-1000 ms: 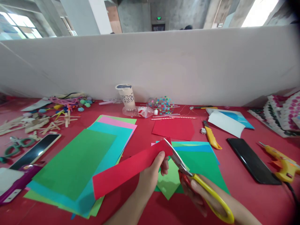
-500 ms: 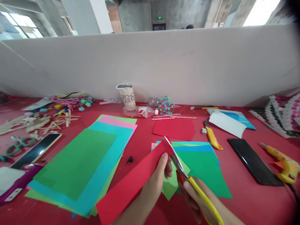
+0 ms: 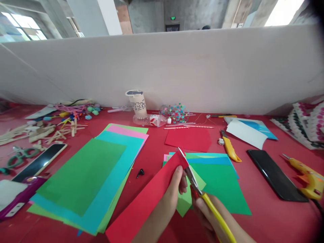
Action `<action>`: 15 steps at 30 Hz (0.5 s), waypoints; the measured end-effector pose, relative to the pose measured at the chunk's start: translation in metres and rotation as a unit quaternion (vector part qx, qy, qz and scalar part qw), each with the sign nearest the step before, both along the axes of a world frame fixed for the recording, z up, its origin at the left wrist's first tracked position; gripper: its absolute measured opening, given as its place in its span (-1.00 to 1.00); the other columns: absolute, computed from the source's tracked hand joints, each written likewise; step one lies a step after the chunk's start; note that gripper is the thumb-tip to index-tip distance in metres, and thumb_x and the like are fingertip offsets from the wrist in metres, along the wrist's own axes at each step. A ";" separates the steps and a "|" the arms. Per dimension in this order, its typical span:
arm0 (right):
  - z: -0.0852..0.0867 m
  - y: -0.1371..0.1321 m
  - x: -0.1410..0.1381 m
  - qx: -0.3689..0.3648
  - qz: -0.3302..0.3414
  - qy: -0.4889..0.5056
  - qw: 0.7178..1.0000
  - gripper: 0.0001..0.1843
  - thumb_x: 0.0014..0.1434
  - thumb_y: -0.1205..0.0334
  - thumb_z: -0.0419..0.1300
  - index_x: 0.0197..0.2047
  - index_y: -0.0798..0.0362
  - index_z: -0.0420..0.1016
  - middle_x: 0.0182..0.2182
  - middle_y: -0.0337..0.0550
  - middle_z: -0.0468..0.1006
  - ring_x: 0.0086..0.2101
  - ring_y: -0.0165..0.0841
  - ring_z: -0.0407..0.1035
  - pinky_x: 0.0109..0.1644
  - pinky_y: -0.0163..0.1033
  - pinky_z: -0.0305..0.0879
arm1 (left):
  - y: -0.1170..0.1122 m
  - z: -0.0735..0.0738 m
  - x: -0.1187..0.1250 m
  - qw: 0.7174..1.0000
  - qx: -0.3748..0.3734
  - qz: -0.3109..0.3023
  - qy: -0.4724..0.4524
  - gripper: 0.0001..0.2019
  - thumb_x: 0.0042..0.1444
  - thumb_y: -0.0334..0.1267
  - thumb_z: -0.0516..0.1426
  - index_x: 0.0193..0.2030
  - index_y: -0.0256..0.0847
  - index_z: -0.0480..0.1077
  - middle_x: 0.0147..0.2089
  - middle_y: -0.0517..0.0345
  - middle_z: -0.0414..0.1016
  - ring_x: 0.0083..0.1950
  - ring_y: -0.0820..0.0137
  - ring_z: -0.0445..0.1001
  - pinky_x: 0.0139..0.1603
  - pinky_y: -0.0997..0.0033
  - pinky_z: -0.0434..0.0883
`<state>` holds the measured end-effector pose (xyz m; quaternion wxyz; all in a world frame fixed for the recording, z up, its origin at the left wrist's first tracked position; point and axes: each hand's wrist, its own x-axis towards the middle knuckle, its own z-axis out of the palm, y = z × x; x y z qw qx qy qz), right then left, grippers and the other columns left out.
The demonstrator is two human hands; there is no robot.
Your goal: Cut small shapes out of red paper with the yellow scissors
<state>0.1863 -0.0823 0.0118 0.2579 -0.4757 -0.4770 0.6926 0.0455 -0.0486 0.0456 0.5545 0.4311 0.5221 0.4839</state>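
Observation:
A long strip of red paper [image 3: 149, 195] slants up from the lower edge, pinched near its upper end by my left hand [image 3: 174, 189]. My right hand [image 3: 210, 212] is wrapped round the yellow handles of a pair of scissors [image 3: 193, 180]. The blades lie along the strip's upper right end, close to my left fingertips. Below both hands lies a stack of green and blue paper [image 3: 217, 189], with a light green piece [image 3: 186, 200] on it, partly hidden by my hands.
Coloured sheets [image 3: 86, 175] lie at left, beside a black earbud [image 3: 140, 173]. A cup [image 3: 137, 104], a plastic bottle [image 3: 154, 120] and red paper [image 3: 188, 140] are further back. On the right are a yellow utility knife [image 3: 230, 148], a black phone [image 3: 275, 175] and a glue gun [image 3: 307, 175].
The scissor handles have drawn closer together, so the blades are nearer shut at the strip's end. The strip's lower end has shifted slightly right and down.

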 end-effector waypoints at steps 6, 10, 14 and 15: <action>0.000 0.001 0.000 0.013 0.003 -0.007 1.000 -0.38 0.07 -0.46 -0.05 -0.50 -0.02 0.10 -0.73 -0.51 0.07 -0.76 -0.62 -0.10 -0.74 -0.47 -0.15 | -0.001 -0.001 0.000 1.000 0.002 -0.002 -0.001 -0.55 0.24 -0.02 -0.01 -0.63 -0.19 0.21 -0.64 0.24 0.23 -0.57 0.50 0.24 -0.45 0.48 0.27; 0.001 0.001 0.000 0.016 0.007 -0.017 1.000 -0.36 0.08 -0.46 -0.06 -0.55 -0.02 0.07 -0.75 -0.48 0.09 -0.77 -0.62 -0.06 -0.75 -0.47 -0.19 | 0.000 -0.001 0.000 1.000 0.004 -0.001 0.000 -0.56 0.23 -0.03 0.00 -0.62 -0.20 0.22 -0.64 0.24 0.24 -0.57 0.50 0.24 -0.45 0.48 0.27; 0.001 0.000 0.000 0.016 -0.001 -0.037 0.999 -0.36 0.05 -0.48 -0.08 -0.52 -0.03 0.07 -0.75 -0.50 0.09 -0.79 -0.62 -0.05 -0.78 -0.47 -0.15 | 0.003 -0.005 -0.001 0.999 0.000 0.009 -0.030 -0.62 0.21 -0.05 0.04 -0.55 -0.22 0.31 -0.64 0.25 0.28 -0.59 0.51 0.26 -0.50 0.50 0.27; 0.001 0.001 0.000 0.018 -0.005 -0.042 0.999 -0.36 0.04 -0.49 -0.08 -0.50 -0.03 0.07 -0.75 -0.51 0.08 -0.80 -0.61 -0.04 -0.78 -0.47 -0.13 | 0.004 -0.007 -0.002 0.999 -0.001 0.016 -0.046 -0.65 0.19 -0.05 0.05 -0.51 -0.22 0.35 -0.63 0.25 0.30 -0.59 0.50 0.28 -0.52 0.50 0.27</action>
